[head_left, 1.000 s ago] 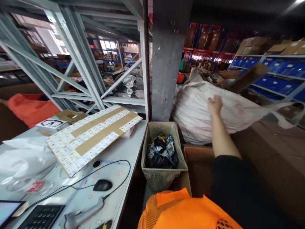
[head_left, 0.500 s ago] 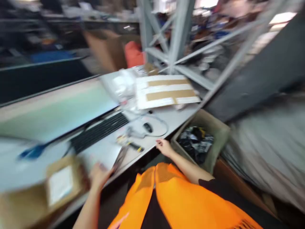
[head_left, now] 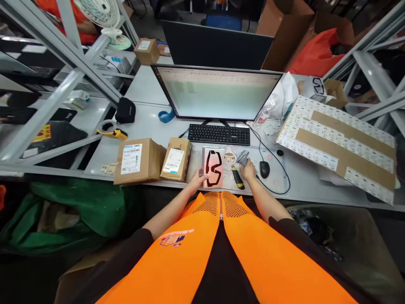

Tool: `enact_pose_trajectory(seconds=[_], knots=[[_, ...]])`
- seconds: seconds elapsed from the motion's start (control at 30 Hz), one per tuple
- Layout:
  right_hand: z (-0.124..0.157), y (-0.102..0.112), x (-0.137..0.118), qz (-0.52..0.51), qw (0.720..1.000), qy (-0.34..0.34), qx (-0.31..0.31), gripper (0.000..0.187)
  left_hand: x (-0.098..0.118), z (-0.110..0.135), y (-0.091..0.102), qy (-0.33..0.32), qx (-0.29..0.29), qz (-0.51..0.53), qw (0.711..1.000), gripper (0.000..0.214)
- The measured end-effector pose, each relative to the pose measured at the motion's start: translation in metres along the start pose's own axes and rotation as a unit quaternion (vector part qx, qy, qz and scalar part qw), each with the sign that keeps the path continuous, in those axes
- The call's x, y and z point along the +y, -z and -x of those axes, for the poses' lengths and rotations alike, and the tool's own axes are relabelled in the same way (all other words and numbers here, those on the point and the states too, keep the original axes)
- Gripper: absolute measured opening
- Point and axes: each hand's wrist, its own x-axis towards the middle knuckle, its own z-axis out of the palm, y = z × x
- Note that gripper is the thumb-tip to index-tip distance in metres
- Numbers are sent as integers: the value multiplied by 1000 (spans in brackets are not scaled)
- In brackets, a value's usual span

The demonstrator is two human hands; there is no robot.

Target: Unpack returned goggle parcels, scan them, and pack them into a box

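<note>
In front of the keyboard (head_left: 219, 134), the left hand (head_left: 198, 179), partly curled, pinches a pink box (head_left: 217, 169) by its edge; the right hand (head_left: 249, 171) is wrapped around a grey scanner (head_left: 243, 157)

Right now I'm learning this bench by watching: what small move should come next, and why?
Perhaps raise the scanner slightly and turn it toward the pink item: the right hand appears to be gripping the scanner, the left hand has the pink item by its left edge, and a black-and-yellow tool lies nearby to avoid.
</note>
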Motion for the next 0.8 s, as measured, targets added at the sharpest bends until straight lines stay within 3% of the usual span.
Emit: enact_pose_trajectory(seconds=[0.1,0.2,0.3,0.37,0.47,0.57,0.67,0.8], knots=[[-9,-2,-17,1,999,-33,-11,73,4,-2,5,120,-70,130,982,84],[-8,9,-20,-21,999,-44,-14,71,17,-5,-1,180,-100,207,956,80],[12,30,-10,-85,996,-8,-28,51,32,-9,-13,191,-107,267,938,80],[37,45,2,-147,987,51,-34,44,40,-14,-21,195,-88,279,936,77],[84,64,17,-229,960,152,-50,53,43,-23,-29,195,-45,269,942,75],[120,73,21,-249,949,185,-60,58,40,-31,-33,194,-37,253,947,75],[132,76,17,-229,957,172,-45,51,37,-34,-38,185,-30,235,954,74],[120,72,17,-184,968,164,-41,47,39,-31,-42,173,-28,223,959,74]])
